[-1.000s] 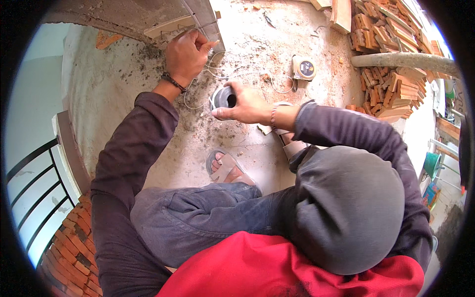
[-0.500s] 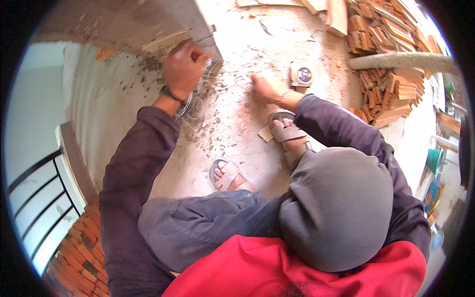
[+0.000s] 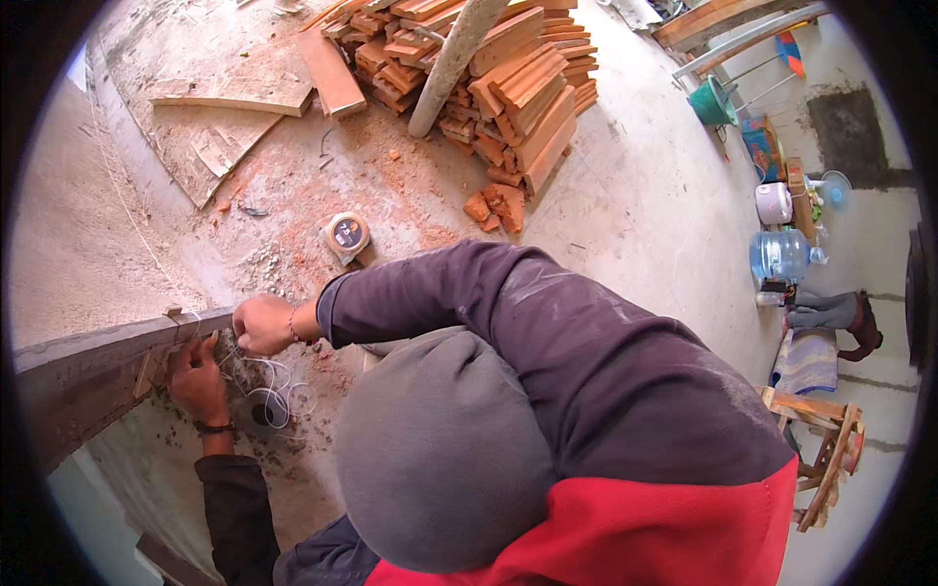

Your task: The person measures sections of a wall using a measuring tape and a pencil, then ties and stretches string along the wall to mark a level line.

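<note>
My left hand is against the edge of a grey concrete slab, fingers pinched on thin white string. Just to its right, my right hand is closed, with the string seeming to run into its fingers; the exact grip is hidden. Loose loops of white string hang below both hands. A small wood piece sits against the slab's side by my left fingers. A round-faced tape measure rests on the floor beyond my right hand.
A stack of orange bricks stands at the far side, with a grey pole leaning across it. Planks lie far left. To the right are a green bucket, a water jug, a wooden stand and a bending person.
My view has swung to the right. My hands, apart before, are now close together at the slab edge, the right one having come over beside the left.
</note>
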Action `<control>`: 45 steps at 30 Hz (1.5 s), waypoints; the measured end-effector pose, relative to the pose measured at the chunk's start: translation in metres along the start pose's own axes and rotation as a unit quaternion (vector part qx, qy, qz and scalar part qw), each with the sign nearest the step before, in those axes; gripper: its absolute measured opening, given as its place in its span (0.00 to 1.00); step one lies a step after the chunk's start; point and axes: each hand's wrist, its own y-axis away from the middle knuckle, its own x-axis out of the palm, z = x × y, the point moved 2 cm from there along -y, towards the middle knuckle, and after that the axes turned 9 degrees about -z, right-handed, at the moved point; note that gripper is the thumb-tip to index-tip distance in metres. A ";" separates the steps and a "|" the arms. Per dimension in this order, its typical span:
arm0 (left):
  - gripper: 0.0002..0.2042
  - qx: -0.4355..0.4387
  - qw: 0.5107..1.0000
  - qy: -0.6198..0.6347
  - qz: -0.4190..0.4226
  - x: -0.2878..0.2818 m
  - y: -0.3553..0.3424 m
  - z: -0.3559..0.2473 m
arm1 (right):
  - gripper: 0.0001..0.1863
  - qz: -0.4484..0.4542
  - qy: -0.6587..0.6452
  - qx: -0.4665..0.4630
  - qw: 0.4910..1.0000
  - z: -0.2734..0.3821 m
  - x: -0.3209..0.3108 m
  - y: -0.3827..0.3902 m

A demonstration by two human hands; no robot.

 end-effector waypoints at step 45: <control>0.19 -0.156 0.981 0.101 0.048 -0.003 0.007 -0.025 | 0.11 -0.139 -0.251 0.166 0.944 0.033 0.009 -0.025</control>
